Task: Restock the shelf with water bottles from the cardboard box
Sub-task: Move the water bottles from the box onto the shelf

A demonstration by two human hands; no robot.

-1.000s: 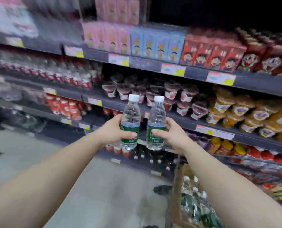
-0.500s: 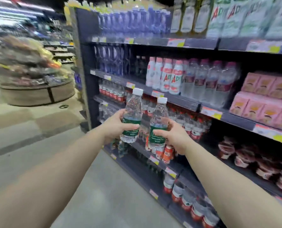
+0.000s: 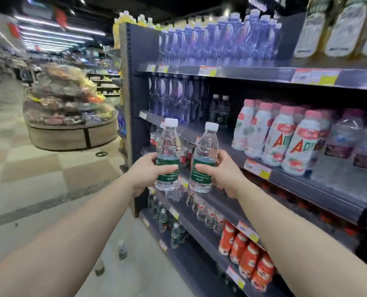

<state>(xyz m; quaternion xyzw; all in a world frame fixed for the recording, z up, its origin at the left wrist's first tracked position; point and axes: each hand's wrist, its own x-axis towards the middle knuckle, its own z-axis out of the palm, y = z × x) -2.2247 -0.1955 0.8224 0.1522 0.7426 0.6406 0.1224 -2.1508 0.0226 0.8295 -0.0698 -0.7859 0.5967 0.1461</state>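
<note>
1. The dark shelf unit [image 3: 253,76] fills the right half of the view, its end panel standing at the aisle corner; every place below is given against it.
2. Left of the shelf unit and well apart from it, across the checkered floor, stands a round display stand [image 3: 71,116] heaped with packaged goods, blurred.
3. On the shelf unit's upper boards stand rows of blue-tinted bottles [image 3: 216,41]; to their right are large pale bottles [image 3: 338,28], too blurred to read.
4. On the middle board, right of centre, stands a row of white bottles with pink caps [image 3: 276,136], red lettering on their labels.
5. On a low board, toward the right, is a group of red bottles [image 3: 244,251]; further left on the lower boards are small clear bottles with green labels [image 3: 163,219].
6. In front of the shelf unit's middle board, the left hand [image 3: 148,170] grips the left water bottle [image 3: 167,155] round its green label, thumb across the front, bottle upright with its white cap on.
7. Just beside it, the right hand [image 3: 223,172] grips the right water bottle [image 3: 204,159] the same way, tilted slightly; the two bottles are near each other, apart.
8. On the floor near the foot of the shelf unit stand two small bottles [image 3: 121,250].
</note>
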